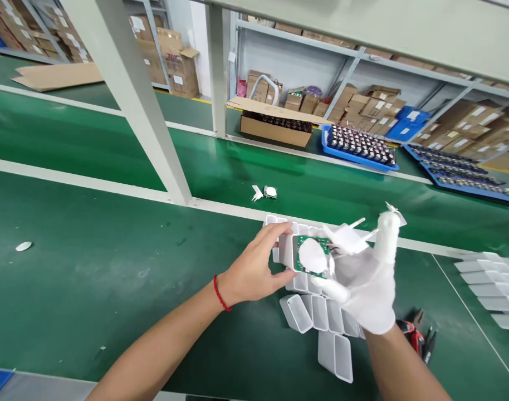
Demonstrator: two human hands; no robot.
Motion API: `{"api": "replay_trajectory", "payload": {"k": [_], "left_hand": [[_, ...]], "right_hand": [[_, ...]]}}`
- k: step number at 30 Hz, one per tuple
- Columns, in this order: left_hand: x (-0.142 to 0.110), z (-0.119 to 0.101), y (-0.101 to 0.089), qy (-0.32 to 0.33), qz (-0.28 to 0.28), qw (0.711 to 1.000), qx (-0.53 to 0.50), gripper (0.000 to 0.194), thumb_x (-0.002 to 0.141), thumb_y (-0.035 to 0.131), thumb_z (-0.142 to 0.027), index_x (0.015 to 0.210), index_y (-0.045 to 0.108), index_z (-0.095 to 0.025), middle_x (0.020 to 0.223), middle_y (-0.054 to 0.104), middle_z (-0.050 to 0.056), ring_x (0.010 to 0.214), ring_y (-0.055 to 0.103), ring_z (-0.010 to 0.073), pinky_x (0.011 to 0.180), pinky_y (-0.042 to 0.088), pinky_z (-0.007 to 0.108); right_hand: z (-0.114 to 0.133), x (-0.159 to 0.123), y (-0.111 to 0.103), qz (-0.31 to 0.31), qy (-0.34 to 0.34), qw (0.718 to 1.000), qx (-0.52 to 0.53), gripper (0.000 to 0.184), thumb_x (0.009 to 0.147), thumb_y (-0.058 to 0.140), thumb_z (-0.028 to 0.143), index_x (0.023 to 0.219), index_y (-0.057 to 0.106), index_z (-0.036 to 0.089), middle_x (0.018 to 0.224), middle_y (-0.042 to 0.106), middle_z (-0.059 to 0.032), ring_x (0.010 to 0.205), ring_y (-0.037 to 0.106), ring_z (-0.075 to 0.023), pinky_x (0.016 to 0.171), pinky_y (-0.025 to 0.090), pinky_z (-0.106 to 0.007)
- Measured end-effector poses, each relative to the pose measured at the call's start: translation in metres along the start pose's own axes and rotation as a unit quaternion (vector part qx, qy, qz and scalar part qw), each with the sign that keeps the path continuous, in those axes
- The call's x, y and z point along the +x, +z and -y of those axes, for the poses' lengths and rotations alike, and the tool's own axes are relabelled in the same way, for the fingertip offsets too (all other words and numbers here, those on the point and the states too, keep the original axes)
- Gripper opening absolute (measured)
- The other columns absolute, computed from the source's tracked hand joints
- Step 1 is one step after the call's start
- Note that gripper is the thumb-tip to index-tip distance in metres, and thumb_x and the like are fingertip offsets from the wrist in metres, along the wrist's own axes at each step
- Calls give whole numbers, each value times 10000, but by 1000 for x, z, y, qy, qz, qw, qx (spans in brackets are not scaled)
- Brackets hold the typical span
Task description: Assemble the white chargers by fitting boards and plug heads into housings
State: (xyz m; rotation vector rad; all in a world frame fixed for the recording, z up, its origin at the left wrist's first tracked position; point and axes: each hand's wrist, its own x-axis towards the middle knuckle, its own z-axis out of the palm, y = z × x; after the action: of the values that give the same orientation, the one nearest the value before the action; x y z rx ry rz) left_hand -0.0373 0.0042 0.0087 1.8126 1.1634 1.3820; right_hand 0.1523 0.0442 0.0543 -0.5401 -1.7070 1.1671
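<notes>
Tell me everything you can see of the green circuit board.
The green circuit board is flat and roughly rectangular, a white patch covering most of its visible face. That face is turned toward the camera. Its left end is at the mouth of a white case in the bare left hand; how far inside is unclear. The gloved right hand holds the opposite end, near a white two-pin plug, with dark wiring between them.
</notes>
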Motion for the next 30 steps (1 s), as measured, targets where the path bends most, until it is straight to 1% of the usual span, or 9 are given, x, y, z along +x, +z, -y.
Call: {"api": "replay_trajectory", "payload": {"k": [2,6,9,11,15,19,22,25,30], "left_hand": [[0,-2,0,20,5,1000,-4,677,772,687,-149,1368,393,-276,1332,513,97,1235,529,261,982,563,405],[1,-5,-2,60,13,998,7,584,783,671,-131,1313,461,-259,1323,531,99,1244,531,258,1034,530,427],[1,-6,-3,48,31,998,3,539,795,681,-160,1290,484,-241,1313,538,109,1240,537,257,1053,515,420],[2,-5,-2,40,34,999,0,531,800,688,-178,1288,489,-235,1309,542,115,1239,539,263,1055,510,420],[3,-3,-1,32,34,999,5,511,798,686,-170,1271,503,-231,1302,548,115,1243,536,270,1050,505,421],[4,-2,0,26,40,999,11,479,799,689,-172,1241,512,-219,1277,559,113,1221,548,263,1046,506,414],[4,-1,1,32,28,999,28,480,794,698,-168,1234,511,-210,1265,566,112,1209,555,260,1044,504,418],[4,1,2,56,19,997,41,502,781,706,-139,1238,507,-204,1249,579,105,1201,560,249,1039,501,400],[3,2,2,63,21,997,42,559,765,698,-97,1270,494,-225,1262,577,102,1203,563,245,1041,493,397]], "right_hand": [[-5,-8,-2,6,12,1000,-13,1171,680,842,100,1475,126,578,1234,656,38,1139,644,-213,915,573,-431],[-10,-18,-11,-5,29,999,-33,1140,667,852,103,1468,188,568,1251,648,42,1132,647,-210,959,546,-462],[-10,-22,-10,-10,69,997,-39,1149,711,835,181,1482,81,576,1304,618,34,1165,629,-226,1005,508,-504],[-10,-23,-8,-12,79,995,-66,1127,749,805,230,1504,27,539,1309,617,3,1159,632,-237,1004,513,-489],[-11,-22,-7,-12,42,989,-142,1033,770,770,225,1512,116,522,1323,602,-12,1158,628,-245,966,547,-443],[-10,-21,-7,-8,9,988,-156,953,793,726,141,1498,205,516,1310,606,8,1155,629,-218,956,557,-421],[-9,-19,-6,9,0,987,-161,962,807,713,109,1511,182,494,1299,620,5,1155,631,-205,983,541,-410],[-9,-19,-6,37,-12,983,-179,952,833,692,115,1518,148,492,1286,631,18,1185,617,-214,1048,490,-443],[-7,-19,-6,61,-50,963,-256,965,854,642,91,1532,73,473,1347,586,-4,1182,619,-255,1032,499,-484]]}}
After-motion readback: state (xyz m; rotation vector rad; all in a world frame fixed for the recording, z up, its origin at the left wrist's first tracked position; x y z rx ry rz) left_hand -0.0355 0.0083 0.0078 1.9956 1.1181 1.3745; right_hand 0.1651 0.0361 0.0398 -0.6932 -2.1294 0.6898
